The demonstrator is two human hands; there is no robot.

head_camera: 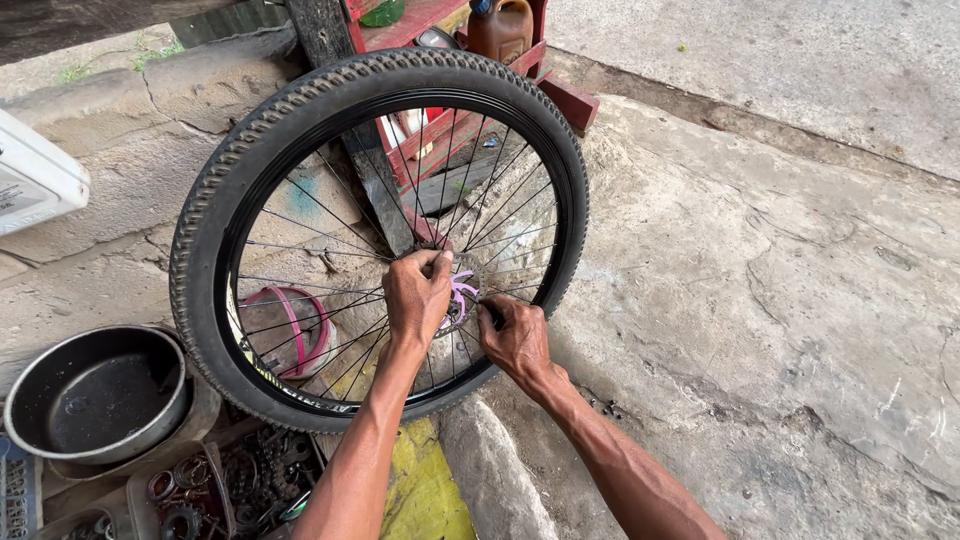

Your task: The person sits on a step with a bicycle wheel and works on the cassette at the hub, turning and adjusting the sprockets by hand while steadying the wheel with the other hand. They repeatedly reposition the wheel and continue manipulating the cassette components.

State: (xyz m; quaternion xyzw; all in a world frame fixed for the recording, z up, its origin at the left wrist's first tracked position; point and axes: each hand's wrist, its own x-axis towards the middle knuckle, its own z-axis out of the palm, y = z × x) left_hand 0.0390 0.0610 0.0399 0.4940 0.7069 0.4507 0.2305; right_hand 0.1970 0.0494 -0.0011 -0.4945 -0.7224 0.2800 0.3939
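Head view looks down on our two hands at a bicycle wheel (378, 235) that stands upright on the concrete ground (760, 280). Going from the left, we see a white container (35, 178) at the edge, then a dark round pan (95, 392) low on the ground, and below it a tray of metal parts (215, 492). Behind the spokes lies a pink-rimmed ring (290, 330). Our left hand (417, 295) is at the middle of the wheel, its grip closed over the hub (458, 297), fingers curled around it. Just to the right, our right hand (515, 338) touches the same hub from below; its grip is pressed together on something small and dark, we cannot tell what. Behind the wheel stands a red wooden frame (455, 95) carrying a brown jug (500, 30).
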